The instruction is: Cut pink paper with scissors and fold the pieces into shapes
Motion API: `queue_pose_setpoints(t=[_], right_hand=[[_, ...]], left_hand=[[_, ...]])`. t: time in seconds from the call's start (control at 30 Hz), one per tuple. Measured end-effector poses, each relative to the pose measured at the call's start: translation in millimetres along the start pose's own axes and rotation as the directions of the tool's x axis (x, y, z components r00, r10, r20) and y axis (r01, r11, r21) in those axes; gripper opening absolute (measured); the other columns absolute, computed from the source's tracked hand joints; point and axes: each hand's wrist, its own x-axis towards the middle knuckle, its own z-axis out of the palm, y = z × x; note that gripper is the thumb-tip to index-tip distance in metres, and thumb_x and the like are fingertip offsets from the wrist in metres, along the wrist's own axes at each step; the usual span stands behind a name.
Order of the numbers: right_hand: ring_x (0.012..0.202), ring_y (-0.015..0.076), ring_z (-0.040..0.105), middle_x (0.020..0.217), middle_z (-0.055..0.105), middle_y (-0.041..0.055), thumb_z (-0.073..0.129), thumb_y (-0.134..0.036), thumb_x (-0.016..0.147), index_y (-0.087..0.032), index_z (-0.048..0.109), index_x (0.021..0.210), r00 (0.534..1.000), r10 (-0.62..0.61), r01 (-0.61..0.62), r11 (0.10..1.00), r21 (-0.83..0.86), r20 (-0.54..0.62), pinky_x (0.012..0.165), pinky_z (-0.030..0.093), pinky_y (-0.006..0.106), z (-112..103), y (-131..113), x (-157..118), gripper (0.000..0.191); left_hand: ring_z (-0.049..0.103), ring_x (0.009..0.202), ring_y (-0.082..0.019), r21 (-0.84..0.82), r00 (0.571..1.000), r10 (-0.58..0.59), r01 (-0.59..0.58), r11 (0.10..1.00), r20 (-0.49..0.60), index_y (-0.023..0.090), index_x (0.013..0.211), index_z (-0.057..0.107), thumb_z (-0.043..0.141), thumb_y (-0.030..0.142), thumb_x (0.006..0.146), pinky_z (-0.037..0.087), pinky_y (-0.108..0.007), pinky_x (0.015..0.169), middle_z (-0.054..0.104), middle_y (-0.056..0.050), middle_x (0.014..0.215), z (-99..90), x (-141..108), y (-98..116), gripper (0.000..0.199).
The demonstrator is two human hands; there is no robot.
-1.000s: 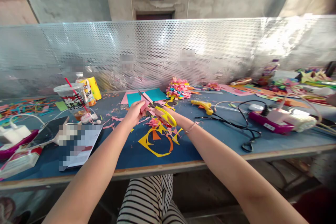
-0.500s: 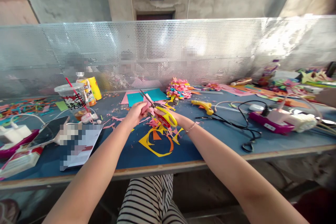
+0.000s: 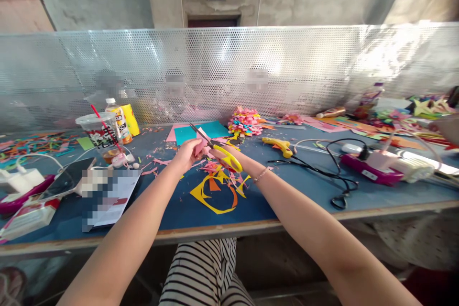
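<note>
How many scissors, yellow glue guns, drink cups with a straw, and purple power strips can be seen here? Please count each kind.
Scissors: 1
Yellow glue gun: 1
Drink cup with straw: 1
Purple power strips: 2
Total: 5

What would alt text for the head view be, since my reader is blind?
Two bare hands work over a blue table: the left holds pink paper, the right yellow-handled scissors. Paper scraps lie nearby.
</note>
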Motion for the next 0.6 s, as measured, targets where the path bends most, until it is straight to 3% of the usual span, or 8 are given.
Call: queue_pose_setpoints(t=[0.17, 0.27, 0.33, 0.43, 0.53, 0.6], right_hand=[[0.047, 0.0102, 0.04, 0.046, 0.044, -0.001, 0.043, -0.048, 0.073, -0.016, 0.046, 0.058, 0.995, 0.09, -0.095, 0.991, -0.095, -0.053, 0.047, 0.03, 0.023, -2.1, 8.6, 7.3, 0.036], [0.054, 0.0131, 0.047, 0.056, 0.051, 0.0025, 0.041, -0.049, 0.075, -0.015, 0.05, 0.061, 0.993, 0.069, -0.089, 0.972, -0.217, -0.1, 0.051, 0.033, 0.024, -9.0, 15.0, 11.8, 0.038], [0.063, 0.0171, 0.052, 0.066, 0.056, 0.0069, 0.041, -0.046, 0.076, -0.014, 0.054, 0.067, 0.986, 0.017, -0.079, 0.921, -0.381, -0.164, 0.056, 0.034, 0.026, -15.6, 22.7, 13.1, 0.036], [0.072, 0.0227, 0.055, 0.075, 0.059, 0.014, 0.045, -0.04, 0.075, -0.012, 0.057, 0.073, 0.97, 0.107, -0.219, 0.773, -0.596, -0.218, 0.061, 0.036, 0.028, -24.4, 37.3, 12.1, 0.03], [0.088, 0.028, 0.052, 0.088, 0.057, 0.0198, 0.05, -0.035, 0.072, -0.009, 0.058, 0.081, 0.955, 0.116, -0.273, 0.709, -0.65, -0.274, 0.071, 0.037, 0.032, -27.3, 45.4, 10.6, 0.028], [0.1, 0.029, 0.046, 0.097, 0.055, 0.0198, 0.05, -0.035, 0.073, -0.009, 0.058, 0.089, 0.942, 0.001, -0.237, 0.71, -0.663, -0.335, 0.08, 0.034, 0.035, -25.7, 43.4, 11.2, 0.031]], left_hand=[[0.042, 0.034, -0.006, -0.011, 1.0, -0.003, 0.003, 1.0, 0.016, 0.013, 0.063, 0.051, 0.05, 0.022, 0.069, 0.027, -0.017, 0.035, 0.054, -0.002, 0.046, -1.5, 1.6, -2.2, 0.01], [0.04, 0.034, -0.005, 0.014, 1.0, -0.005, 0.005, 1.0, 0.006, 0.014, 0.065, 0.05, 0.051, 0.024, 0.068, 0.027, -0.016, 0.035, 0.055, -0.002, 0.047, -2.2, 0.9, -1.7, 0.011], [0.039, 0.035, -0.006, 0.013, 1.0, -0.011, 0.011, 1.0, -0.002, 0.014, 0.066, 0.049, 0.051, 0.024, 0.068, 0.026, -0.016, 0.034, 0.056, -0.002, 0.049, -2.8, 1.1, -1.7, 0.01], [0.041, 0.037, -0.006, 0.019, 1.0, -0.001, 0.001, 1.0, -0.019, 0.015, 0.066, 0.048, 0.048, 0.023, 0.067, 0.027, -0.016, 0.034, 0.058, -0.002, 0.053, -4.1, 3.5, -3.4, 0.008], [0.044, 0.04, -0.007, 0.066, 0.998, 0.024, -0.021, 0.998, -0.05, 0.015, 0.066, 0.05, 0.046, 0.021, 0.067, 0.033, -0.018, 0.037, 0.06, -0.004, 0.059, -6.0, 7.8, -7.4, 0.007], [0.048, 0.043, -0.008, 0.119, 0.998, 0.038, -0.031, 0.992, -0.059, 0.015, 0.067, 0.051, 0.046, 0.02, 0.066, 0.037, -0.019, 0.04, 0.062, -0.005, 0.064, -7.0, 10.5, -10.8, 0.007]])
